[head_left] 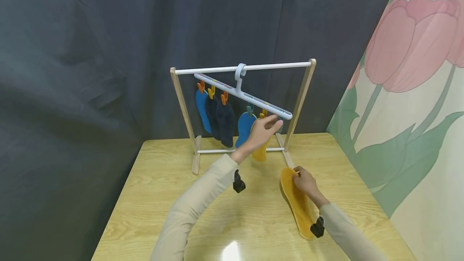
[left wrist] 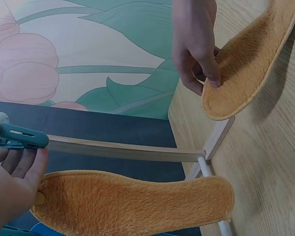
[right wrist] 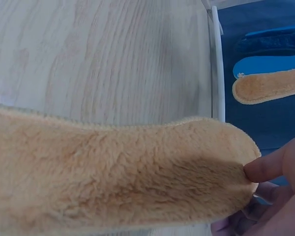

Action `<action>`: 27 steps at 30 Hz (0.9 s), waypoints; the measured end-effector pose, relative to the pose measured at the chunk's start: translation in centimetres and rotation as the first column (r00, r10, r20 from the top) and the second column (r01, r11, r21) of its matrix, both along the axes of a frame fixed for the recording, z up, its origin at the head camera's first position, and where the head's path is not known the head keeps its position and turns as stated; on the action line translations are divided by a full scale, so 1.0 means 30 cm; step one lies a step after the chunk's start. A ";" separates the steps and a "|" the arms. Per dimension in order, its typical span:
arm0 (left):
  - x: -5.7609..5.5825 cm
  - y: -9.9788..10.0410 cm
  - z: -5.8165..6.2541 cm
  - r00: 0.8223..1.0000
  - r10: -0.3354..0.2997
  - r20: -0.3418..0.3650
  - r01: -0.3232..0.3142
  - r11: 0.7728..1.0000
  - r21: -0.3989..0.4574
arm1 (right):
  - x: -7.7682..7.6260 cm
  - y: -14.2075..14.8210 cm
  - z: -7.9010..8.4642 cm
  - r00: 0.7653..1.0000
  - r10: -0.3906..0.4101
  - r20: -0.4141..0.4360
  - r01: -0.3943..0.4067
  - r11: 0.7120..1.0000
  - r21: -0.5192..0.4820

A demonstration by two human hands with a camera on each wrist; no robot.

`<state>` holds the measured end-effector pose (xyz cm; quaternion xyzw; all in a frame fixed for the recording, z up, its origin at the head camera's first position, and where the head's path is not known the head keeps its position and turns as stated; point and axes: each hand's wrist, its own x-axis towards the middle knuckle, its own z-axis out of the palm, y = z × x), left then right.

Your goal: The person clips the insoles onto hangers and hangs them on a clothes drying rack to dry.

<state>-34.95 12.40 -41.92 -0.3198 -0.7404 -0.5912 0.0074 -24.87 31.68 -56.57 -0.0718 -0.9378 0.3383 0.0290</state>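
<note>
My left hand is at the right end of the pale blue clip hanger, pinching a teal clothespin between thumb and fingers. Next to that hand hangs a fuzzy yellow-orange insole, partly hidden behind it in the head view. Lower and to the right, my right hand pinches a second yellow-orange insole by one end, thumb on the fuzzy face. That insole slants down over the table toward me. Blue insoles and dark navy ones hang from other clips on the hanger.
A wooden rack with a white top bar carries the hanger by its hook. The rack stands at the back of a wood-grain table. Behind is a dark curtain; on the right, a wall painted with tulips.
</note>
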 end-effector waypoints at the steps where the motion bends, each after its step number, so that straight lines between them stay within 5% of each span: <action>1: 0.000 0.000 0.001 1.000 0.000 -0.003 0.000 1.000 -0.002 | -0.002 -0.001 0.003 1.000 0.002 0.001 -0.002 1.000 -0.015; 27: 0.001 0.000 0.002 1.000 0.014 -0.016 -0.014 1.000 -0.015 | -0.017 -0.053 0.094 0.983 -0.036 -0.181 -0.003 0.977 -0.211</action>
